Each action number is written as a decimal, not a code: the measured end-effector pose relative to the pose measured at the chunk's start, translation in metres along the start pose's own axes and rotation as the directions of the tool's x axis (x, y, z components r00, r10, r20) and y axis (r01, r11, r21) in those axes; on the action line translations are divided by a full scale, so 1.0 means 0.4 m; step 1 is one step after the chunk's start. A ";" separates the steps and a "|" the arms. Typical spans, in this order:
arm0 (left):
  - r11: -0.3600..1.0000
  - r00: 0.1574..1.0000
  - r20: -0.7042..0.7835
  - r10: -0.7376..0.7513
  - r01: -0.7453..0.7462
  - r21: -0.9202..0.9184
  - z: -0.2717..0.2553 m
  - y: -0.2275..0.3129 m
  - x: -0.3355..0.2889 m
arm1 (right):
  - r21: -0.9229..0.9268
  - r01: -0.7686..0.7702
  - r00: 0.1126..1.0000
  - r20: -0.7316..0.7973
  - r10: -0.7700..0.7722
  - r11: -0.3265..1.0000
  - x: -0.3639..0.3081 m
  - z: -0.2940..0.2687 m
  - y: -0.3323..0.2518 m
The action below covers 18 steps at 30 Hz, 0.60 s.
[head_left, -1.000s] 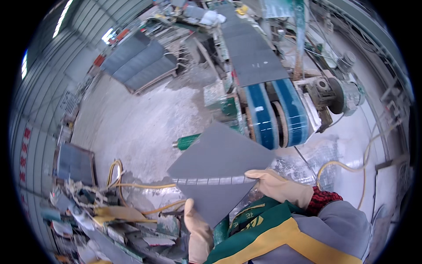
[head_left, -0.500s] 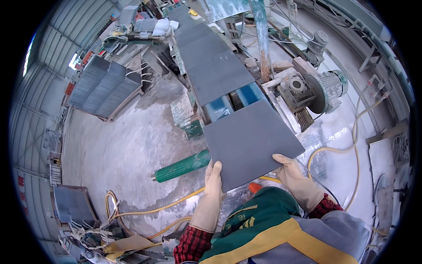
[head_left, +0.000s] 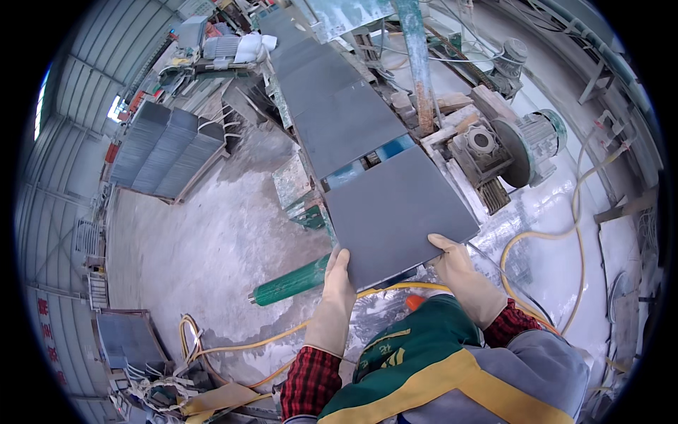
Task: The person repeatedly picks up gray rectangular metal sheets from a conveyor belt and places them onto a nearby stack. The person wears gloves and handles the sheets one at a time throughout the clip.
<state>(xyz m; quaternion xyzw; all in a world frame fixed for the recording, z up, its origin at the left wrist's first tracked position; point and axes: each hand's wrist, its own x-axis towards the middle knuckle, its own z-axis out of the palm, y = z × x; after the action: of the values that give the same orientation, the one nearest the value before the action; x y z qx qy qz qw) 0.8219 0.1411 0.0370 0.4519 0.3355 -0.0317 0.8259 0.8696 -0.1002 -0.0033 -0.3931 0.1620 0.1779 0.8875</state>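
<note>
Two gloved hands, left hand [head_left: 334,297], right hand [head_left: 462,272], grip one grey slab [head_left: 395,212]

Red characters [head_left: 49,332] run down the pale corrugated wall [head_left: 42,283] at the far left edge of the shed, a vertical strip of signage. A small yellow emblem [head_left: 381,351] sits on the green apron [head_left: 417,339] front. No packages or screens show.
</note>
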 end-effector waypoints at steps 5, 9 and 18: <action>0.969 0.971 -0.027 -0.238 0.239 0.066 -0.005 -0.001 -0.105 | 0.226 -0.144 0.983 -0.082 0.166 0.964 0.055 -0.002 -0.005; 0.993 0.996 0.038 -0.081 0.077 0.090 -0.074 -0.070 -0.041 | 0.193 -0.109 0.987 -0.100 0.130 0.975 0.084 -0.015 0.020; 0.981 0.994 -0.079 -0.072 0.085 0.176 -0.046 -0.029 0.010 | 0.296 -0.113 0.984 -0.096 0.147 0.948 0.144 -0.002 0.047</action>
<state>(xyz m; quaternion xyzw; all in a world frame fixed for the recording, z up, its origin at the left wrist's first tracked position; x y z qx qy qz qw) 0.8114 0.1493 0.0194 0.5115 0.3784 -0.0779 0.7675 0.9122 -0.0779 -0.0404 -0.2573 0.2637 0.1872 0.9106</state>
